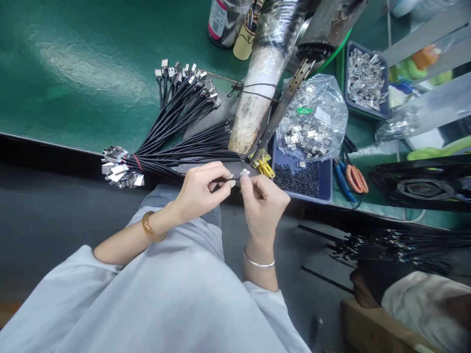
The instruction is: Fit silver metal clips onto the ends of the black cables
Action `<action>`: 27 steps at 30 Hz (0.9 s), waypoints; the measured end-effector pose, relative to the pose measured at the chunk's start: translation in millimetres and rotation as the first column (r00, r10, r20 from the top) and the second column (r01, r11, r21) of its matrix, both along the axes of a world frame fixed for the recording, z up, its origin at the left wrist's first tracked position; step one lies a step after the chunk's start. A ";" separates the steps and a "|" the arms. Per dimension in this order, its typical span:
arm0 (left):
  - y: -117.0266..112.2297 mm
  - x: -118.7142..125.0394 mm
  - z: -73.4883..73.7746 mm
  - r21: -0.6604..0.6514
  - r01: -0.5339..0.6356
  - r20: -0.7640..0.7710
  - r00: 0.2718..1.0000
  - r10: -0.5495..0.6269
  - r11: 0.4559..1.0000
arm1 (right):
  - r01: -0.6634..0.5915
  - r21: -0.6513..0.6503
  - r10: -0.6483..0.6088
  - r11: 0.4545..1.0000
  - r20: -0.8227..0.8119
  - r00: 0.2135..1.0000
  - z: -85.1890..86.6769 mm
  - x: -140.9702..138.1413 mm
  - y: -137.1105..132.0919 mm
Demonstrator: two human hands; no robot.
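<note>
My left hand [206, 189] pinches a thin black cable [222, 180] near its end, by the table's front edge. Just to its right, my right hand [263, 196] is closed, thumb against forefinger, on a small silver metal connector [245, 172]. The connector is close to the cable's tip; whether they touch I cannot tell. Behind my left hand lies a bundle of black cables [165, 147], tied with a red band. Silver connectors [121, 166] cap its left end. Some of its cables fan towards the back with connectors on them; others end bare near the post.
A wrapped post with a metal arm [253, 98] stands behind my hands. A blue tray [324, 189] holds small black pieces under a clear bag of connectors [312, 122]. Pliers [349, 179] lie right. Another tray of metal parts [386, 93] is farther back. Another person [423, 299] is at lower right.
</note>
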State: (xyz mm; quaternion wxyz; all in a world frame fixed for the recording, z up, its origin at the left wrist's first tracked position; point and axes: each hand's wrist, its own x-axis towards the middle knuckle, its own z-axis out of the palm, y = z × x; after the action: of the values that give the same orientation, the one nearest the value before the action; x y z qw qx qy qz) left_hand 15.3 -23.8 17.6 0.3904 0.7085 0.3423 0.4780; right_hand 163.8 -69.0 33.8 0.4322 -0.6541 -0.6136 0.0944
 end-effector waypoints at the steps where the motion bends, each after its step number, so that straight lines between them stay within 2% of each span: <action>1: 0.0 -1.6 1.9 -0.045 0.019 0.016 1.000 -0.018 0.999 | 0.030 0.032 -0.029 0.999 -0.035 0.999 -0.1 1.3 -1.5; 4: -0.7 -6.3 8.5 -0.197 0.088 0.078 0.994 -0.074 0.977 | 0.096 0.077 -0.080 0.992 -0.185 0.979 -0.2 6.8 -6.1; 7: -1.8 -9.4 14.6 -0.295 0.151 0.146 0.983 -0.112 0.943 | -0.022 -0.009 0.018 1.000 -0.311 0.950 0.5 10.6 -7.1; 9: -2.4 -10.3 18.0 -0.291 0.180 0.185 0.974 -0.129 0.940 | -0.102 -0.031 0.081 0.994 -0.406 0.910 1.6 10.5 -5.9; 11: -3.1 -10.3 20.6 -0.231 0.194 0.189 0.970 -0.152 0.953 | -0.118 -0.024 0.096 0.993 -0.443 0.891 3.7 8.4 -4.6; 13: -4.2 -9.7 22.1 -0.154 0.189 0.148 0.975 -0.167 0.970 | -0.094 -0.021 0.080 0.995 -0.366 0.927 7.1 5.5 -4.3; 16: -6.8 -7.9 21.3 -0.079 0.144 0.069 0.988 -0.139 0.986 | -0.033 0.013 0.033 0.999 -0.079 0.996 13.3 2.7 -5.7; 18: -8.0 -6.1 19.1 -0.084 0.106 0.057 0.993 -0.102 0.991 | 0.015 0.071 -0.020 0.997 0.074 0.997 17.1 2.6 -7.1; 20: -8.0 -4.1 16.2 -0.143 0.074 0.093 0.994 -0.061 0.987 | 0.094 0.181 -0.105 0.979 0.054 0.993 20.3 3.3 -8.4; 23: -5.6 -1.5 12.8 -0.243 0.043 0.164 0.986 -0.003 0.969 | 0.195 0.342 -0.137 0.919 -0.185 0.973 23.3 4.3 -10.9; 25: -3.2 -0.1 12.9 -0.273 0.048 0.186 0.983 0.003 0.961 | 0.208 0.338 -0.127 0.918 -0.248 0.960 22.8 4.6 -13.1; 27: -1.1 1.2 15.1 -0.275 0.062 0.202 0.979 -0.005 0.960 | 0.190 0.295 -0.134 0.937 -0.198 0.971 19.2 4.6 -15.1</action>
State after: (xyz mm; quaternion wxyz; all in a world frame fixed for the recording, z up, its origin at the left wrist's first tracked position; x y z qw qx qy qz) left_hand 16.5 -24.8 32.7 0.5270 0.6005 0.3532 0.4868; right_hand 168.5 -84.1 53.0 0.5884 -0.6153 -0.5243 0.0173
